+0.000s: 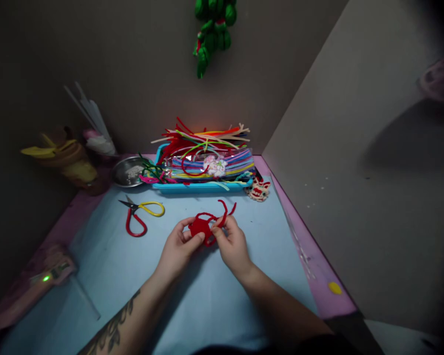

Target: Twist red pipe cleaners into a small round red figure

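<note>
Between my hands, above the blue table cover, is a red pipe cleaner piece [200, 226] with a solid, wound body and several loose loops and ends. My left hand [181, 241] grips the body from the left, thumb in front and fingers behind. My right hand [232, 244] pinches the red stems at the right side of the piece, thumb against fingers. Two free ends stick up past the right fingers. The exact spot under the right fingertips is hidden. Scissors [133, 209] with one red and one yellow handle lie with blades apart, left of my hands.
A blue tray [203, 187] full of coloured pipe cleaners stands at the back wall. Left of it are a metal bowl [128, 172] and a brown holder [72, 162]. A glue gun [55, 276] lies at the left edge. A red-and-white ornament [259, 190] sits by the tray's right corner.
</note>
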`<state>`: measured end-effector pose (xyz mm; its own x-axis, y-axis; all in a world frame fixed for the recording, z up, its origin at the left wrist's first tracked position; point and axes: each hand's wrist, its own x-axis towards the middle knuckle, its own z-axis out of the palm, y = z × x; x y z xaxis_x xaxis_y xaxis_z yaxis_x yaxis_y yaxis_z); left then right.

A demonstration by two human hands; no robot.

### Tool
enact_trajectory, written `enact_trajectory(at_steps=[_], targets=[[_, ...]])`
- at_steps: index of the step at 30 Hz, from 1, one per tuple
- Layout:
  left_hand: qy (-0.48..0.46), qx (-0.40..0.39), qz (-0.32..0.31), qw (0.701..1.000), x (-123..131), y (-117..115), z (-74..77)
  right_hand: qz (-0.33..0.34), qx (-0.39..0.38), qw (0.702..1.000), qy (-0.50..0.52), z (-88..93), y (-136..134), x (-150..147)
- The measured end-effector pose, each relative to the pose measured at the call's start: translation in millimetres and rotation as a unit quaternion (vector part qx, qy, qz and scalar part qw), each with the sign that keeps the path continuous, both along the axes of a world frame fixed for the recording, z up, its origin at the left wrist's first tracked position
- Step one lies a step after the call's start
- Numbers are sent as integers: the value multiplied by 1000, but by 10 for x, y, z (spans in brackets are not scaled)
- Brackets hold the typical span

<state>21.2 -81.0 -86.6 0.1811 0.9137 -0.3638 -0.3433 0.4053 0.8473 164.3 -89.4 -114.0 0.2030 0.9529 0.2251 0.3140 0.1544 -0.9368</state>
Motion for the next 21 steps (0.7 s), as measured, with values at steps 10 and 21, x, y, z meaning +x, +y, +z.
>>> enact_trajectory(at_steps=[10,21], targets=[[-25,-35,37,998,8,10,3,-16,27,998,-60,90,33,20],[-95,-30,66,993,43,-27,-9,-66,-20,997,-25,53,-45,-143]])
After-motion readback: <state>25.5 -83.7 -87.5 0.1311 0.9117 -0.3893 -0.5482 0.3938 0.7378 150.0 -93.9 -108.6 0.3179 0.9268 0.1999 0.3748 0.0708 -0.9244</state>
